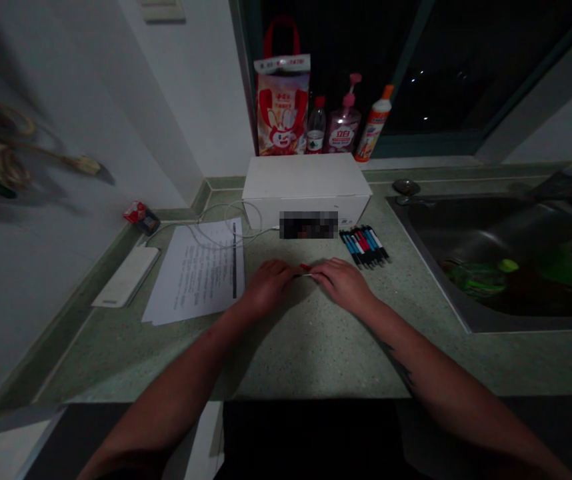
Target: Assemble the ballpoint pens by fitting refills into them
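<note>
My left hand (pixel 269 287) and my right hand (pixel 342 283) are close together over the green speckled counter (pixel 311 353). Between their pinched fingertips lies a thin pen-like piece (pixel 303 275), dark at the left end and pale toward the right. A small red part (pixel 305 267) shows just above it, by the right fingertips. To the right of my right hand, several pens (pixel 365 247) with blue, white, red and black parts lie side by side. Printed papers (pixel 201 273) rest left of my left hand.
A white box (pixel 306 177) stands behind the hands, with bottles and a red bag (pixel 283 110) behind it. A white power bank (pixel 127 277) with a cable lies left. The sink (pixel 431 280) is at right.
</note>
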`<act>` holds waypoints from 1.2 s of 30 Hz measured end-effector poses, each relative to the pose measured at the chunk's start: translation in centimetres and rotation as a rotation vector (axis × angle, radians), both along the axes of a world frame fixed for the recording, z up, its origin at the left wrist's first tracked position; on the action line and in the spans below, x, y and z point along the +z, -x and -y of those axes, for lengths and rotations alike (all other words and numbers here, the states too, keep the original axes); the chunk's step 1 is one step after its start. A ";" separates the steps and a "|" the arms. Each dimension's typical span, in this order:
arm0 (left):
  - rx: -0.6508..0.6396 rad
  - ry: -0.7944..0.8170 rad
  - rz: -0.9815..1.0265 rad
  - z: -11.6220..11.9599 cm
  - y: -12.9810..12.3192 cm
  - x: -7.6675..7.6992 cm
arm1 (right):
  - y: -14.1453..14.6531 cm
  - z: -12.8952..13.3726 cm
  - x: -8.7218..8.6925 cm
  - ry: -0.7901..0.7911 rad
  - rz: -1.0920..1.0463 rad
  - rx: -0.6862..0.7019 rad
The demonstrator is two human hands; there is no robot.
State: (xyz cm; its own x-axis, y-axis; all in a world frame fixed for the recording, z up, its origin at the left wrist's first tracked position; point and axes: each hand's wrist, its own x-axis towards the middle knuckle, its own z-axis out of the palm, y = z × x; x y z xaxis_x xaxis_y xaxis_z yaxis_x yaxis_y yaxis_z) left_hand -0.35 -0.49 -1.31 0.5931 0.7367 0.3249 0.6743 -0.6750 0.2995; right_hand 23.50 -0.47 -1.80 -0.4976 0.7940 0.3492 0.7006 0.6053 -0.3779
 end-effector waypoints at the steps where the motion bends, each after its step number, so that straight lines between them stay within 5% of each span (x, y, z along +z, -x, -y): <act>1: 0.024 -0.001 -0.014 0.0 0.1 0.1 | -0.1 -0.1 0.1 -0.001 -0.001 -0.036; 8: 0.168 0.120 0.082 -0.1 0.1 0.2 | -0.4 -0.2 0.3 0.046 -0.039 -0.124; 15: 0.100 0.183 0.078 0.5 -0.7 0.3 | 0.2 0.4 0.4 0.114 -0.055 -0.043; 21: 0.196 0.197 0.049 0.0 -0.2 0.4 | -0.5 0.2 0.8 0.087 -0.010 -0.123; 29: 0.119 0.202 -0.094 0.1 -0.3 0.0 | -0.3 0.6 0.8 0.092 0.119 0.009; 36: 0.217 0.386 0.256 0.1 -0.4 -0.5 | 0.0 0.9 1.4 0.029 -0.053 0.039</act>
State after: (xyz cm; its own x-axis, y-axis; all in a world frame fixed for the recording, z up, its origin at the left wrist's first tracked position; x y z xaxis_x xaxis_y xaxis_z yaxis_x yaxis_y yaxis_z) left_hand 0.00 -0.57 -1.84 0.3502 0.9290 0.1196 0.6587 -0.3350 0.6737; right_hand 23.52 -1.39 -0.36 -0.5098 0.7846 0.3530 0.6552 0.6199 -0.4317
